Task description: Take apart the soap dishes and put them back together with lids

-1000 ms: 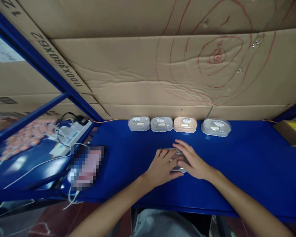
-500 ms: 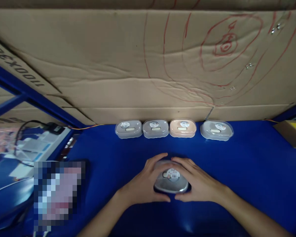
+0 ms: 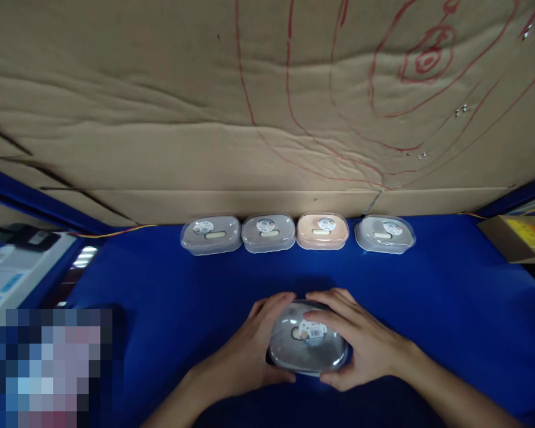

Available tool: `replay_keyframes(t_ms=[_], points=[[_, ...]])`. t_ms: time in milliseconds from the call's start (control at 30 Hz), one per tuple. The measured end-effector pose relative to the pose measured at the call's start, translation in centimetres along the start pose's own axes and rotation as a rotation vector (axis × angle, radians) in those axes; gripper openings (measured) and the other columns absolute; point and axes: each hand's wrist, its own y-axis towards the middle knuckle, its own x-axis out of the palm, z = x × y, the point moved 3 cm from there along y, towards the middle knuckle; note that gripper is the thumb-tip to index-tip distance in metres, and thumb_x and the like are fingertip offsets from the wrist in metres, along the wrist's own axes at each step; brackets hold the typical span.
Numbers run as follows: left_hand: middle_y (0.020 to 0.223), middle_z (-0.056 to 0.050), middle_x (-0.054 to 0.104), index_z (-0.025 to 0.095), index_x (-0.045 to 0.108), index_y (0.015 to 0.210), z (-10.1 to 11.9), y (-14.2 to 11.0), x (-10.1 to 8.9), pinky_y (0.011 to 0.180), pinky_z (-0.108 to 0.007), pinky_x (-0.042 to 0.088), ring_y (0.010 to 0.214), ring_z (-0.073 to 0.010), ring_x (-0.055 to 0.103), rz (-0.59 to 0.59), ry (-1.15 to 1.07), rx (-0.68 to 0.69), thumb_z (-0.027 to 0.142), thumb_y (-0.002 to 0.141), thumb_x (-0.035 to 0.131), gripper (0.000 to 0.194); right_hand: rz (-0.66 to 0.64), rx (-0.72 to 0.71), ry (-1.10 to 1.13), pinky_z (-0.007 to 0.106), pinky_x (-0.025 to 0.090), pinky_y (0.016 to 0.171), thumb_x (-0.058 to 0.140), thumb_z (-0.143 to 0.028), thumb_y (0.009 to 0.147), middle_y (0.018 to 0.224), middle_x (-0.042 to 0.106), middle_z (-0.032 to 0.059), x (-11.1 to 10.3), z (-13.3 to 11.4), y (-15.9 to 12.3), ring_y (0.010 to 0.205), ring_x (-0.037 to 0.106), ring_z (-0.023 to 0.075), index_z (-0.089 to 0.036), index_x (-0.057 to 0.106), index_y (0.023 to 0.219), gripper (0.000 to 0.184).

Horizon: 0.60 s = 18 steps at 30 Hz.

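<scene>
A grey oval soap box (image 3: pixel 312 351) with a clear domed lid and a round printed label sits between my two hands at the front of the blue table. My left hand (image 3: pixel 263 345) curls around its left end, fingers at the far side and thumb at the near side. Around the right end wraps my right hand (image 3: pixel 350 339), one finger lying across the lid by the label. Part of the box's ends is hidden by the fingers. At the back stand similar boxes: a grey one (image 3: pixel 211 234), another grey one (image 3: pixel 268 233), a peach one (image 3: pixel 323 231) and a pale grey one (image 3: pixel 386 233).
A tall cardboard panel (image 3: pixel 160 160) with red drawn rings closes off the back of the blue table (image 3: pixel 178 297). At right stands an open carton (image 3: pixel 512 238) with a yellow label. A white device (image 3: pixel 13 285) and a pixelated item (image 3: pixel 49 368) are at left.
The held box and both hands have come nearer to me, and more of the lid shows. The view has shifted, so the back row appears slightly farther left.
</scene>
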Motion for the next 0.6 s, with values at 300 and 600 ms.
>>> replay_keyframes(t_ms=[300, 600], points=[[0.178, -0.013, 0.035, 0.045, 0.009, 0.176, 0.8, -0.6, -1.6, 0.13, -0.069, 0.036, 0.164, -0.0439, 0.034, -0.166, -0.011, -0.023, 0.032, 0.067, 0.104, 0.146, 0.282, 0.155, 0.09, 0.057, 0.05, 0.121, 0.083, -0.048, 0.089, 0.167, 0.044, 0.0177, -3.9, 3.1, -0.6, 0.156, 0.047, 0.0381, -0.031, 0.042, 0.157, 0.082], [0.181, -0.009, 0.032, 0.043, 0.018, 0.176, 2.7, -0.7, -1.8, 0.135, -0.071, 0.024, 0.169, -0.0422, 0.024, -0.293, 0.039, 0.088, 0.02, 0.074, 0.095, 0.129, 0.145, 0.258, -0.03, 0.058, 0.049, 0.124, 0.078, -0.042, 0.095, 0.169, 0.041, 0.0181, -1.3, 5.7, -0.3, 0.157, 0.046, 0.036, -0.029, 0.046, 0.154, 0.069]])
